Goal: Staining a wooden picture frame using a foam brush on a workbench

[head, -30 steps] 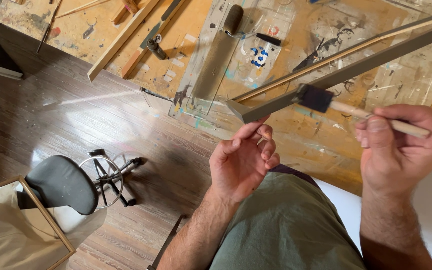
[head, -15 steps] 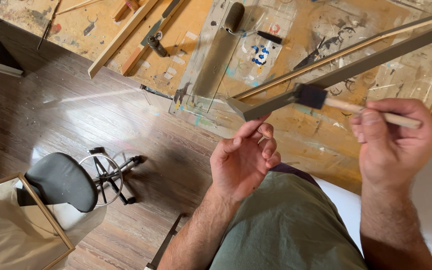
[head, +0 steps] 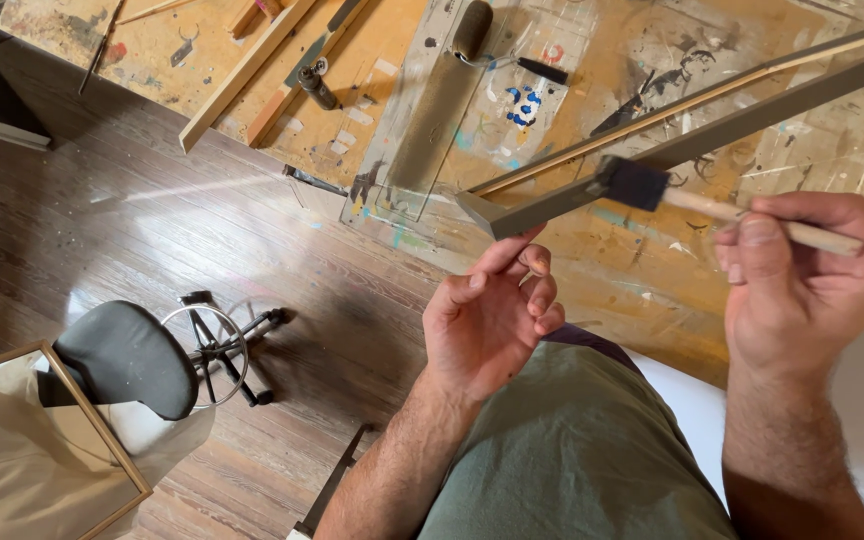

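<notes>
Resting on: paint-spattered workbench (head: 652,290)
Moulding: long grey strip (head: 712,130), likely light, whippy; support its cut end
Left hand (head: 487,320): fingers loosely curled, fingertip under that end
Right hand (head: 802,275): pinching foam brush (head: 637,185) by wooden handle

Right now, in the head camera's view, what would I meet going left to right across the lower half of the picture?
Framed canvas leaning at the corner → black stool seat → stool's metal ring and legs → left hand, touching the end of the grey painted strip → foam brush → right hand gripping its wooden handle.
</notes>
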